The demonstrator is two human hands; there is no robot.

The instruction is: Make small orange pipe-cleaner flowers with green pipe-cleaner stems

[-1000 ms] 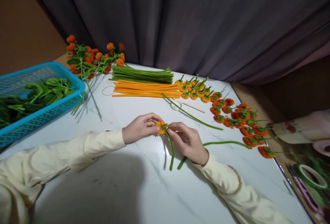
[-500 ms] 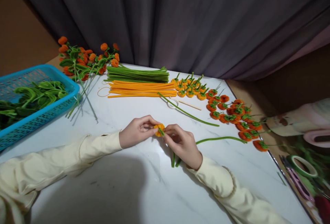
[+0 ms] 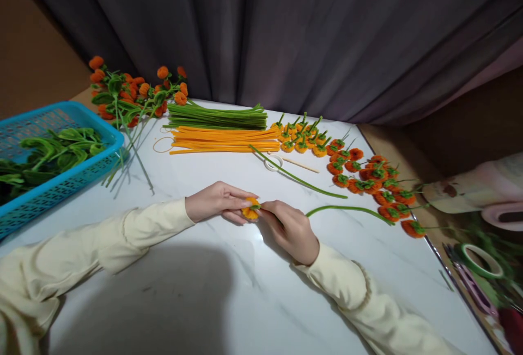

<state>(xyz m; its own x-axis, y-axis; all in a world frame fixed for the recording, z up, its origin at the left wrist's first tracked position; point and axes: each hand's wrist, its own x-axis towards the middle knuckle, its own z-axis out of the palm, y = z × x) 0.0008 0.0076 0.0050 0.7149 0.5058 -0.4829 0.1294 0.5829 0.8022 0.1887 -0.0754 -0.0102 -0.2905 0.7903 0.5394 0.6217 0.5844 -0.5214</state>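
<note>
Between my hands is a small yellow-orange pumpkin (image 3: 250, 211) of fuzzy pipe cleaner with a green stem. My left hand (image 3: 218, 202) grips its body between thumb and fingers. The fingertips of my right hand (image 3: 291, 230) pinch the green stem on its right side. Under and beyond my right hand lies a bent green pipe cleaner (image 3: 351, 208); part of it is hidden by the hand. Another green pipe cleaner (image 3: 302, 179) lies farther back, across a white ring (image 3: 273, 163) and near a thin wooden stick (image 3: 300, 165).
Bundles of green pipe cleaners (image 3: 216, 117) and yellow pipe cleaners (image 3: 224, 140) lie at the back. Yellow pumpkins (image 3: 301, 146) and orange pumpkins (image 3: 384, 197) stand to the right. At left are a blue basket (image 3: 93, 164) of green leaves and orange-headed stems (image 3: 126, 93). Green tape (image 3: 480, 261) lies far right.
The pumpkin has turned in my fingers, its stem now pointing right. My right hand has rolled over, and the green ends that showed beneath it are out of sight.
</note>
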